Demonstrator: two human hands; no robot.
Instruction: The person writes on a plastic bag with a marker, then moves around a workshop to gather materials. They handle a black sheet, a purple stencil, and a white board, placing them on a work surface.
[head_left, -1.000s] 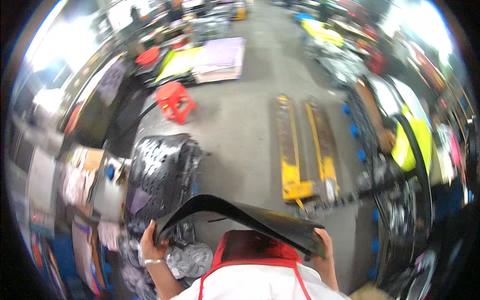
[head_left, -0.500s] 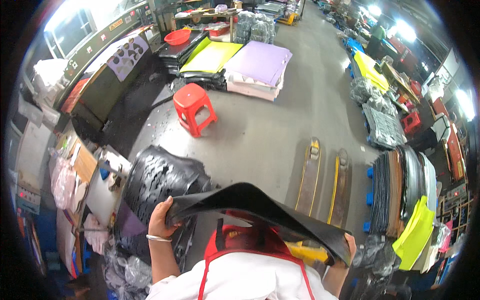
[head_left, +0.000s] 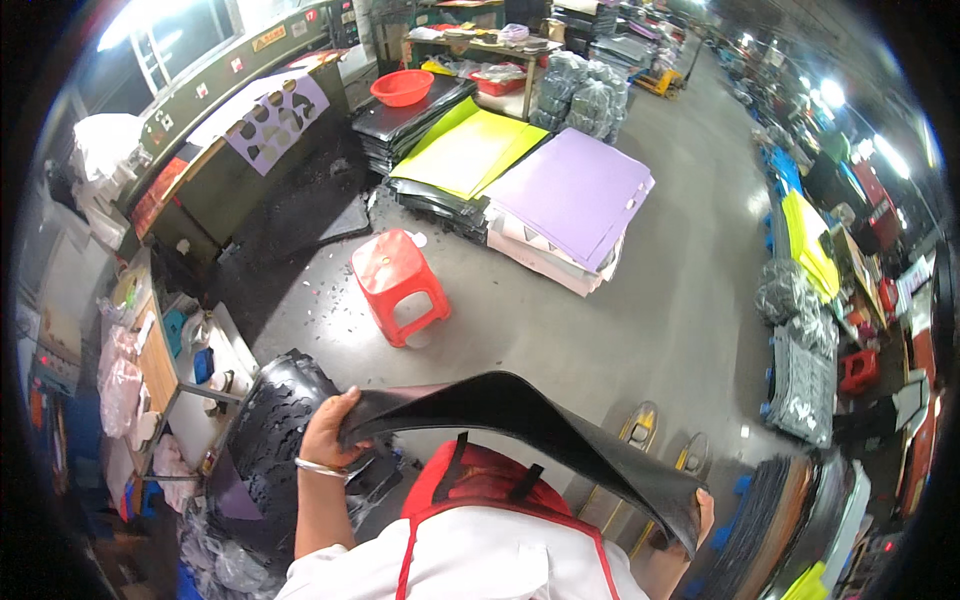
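The view has been swung further toward the red stool (head_left: pixel 398 285); the black sheet (head_left: pixel 520 420) is kept arched, each end clamped by left hand (head_left: pixel 328 432) and right hand (head_left: pixel 703 512), so carrying continues

Person wears a white short-sleeved top under a red apron with thin red straps over the shoulders. Black straps cross the red bib near the chest. Left hand (head_left: pixel 328 432): bare, thin silver bangle (head_left: pixel 318 467) at the wrist. Right hand (head_left: pixel 705 512): bare, mostly hidden.

Right hand (head_left: pixel 706 508) behind black sheet (head_left: pixel 520 420)
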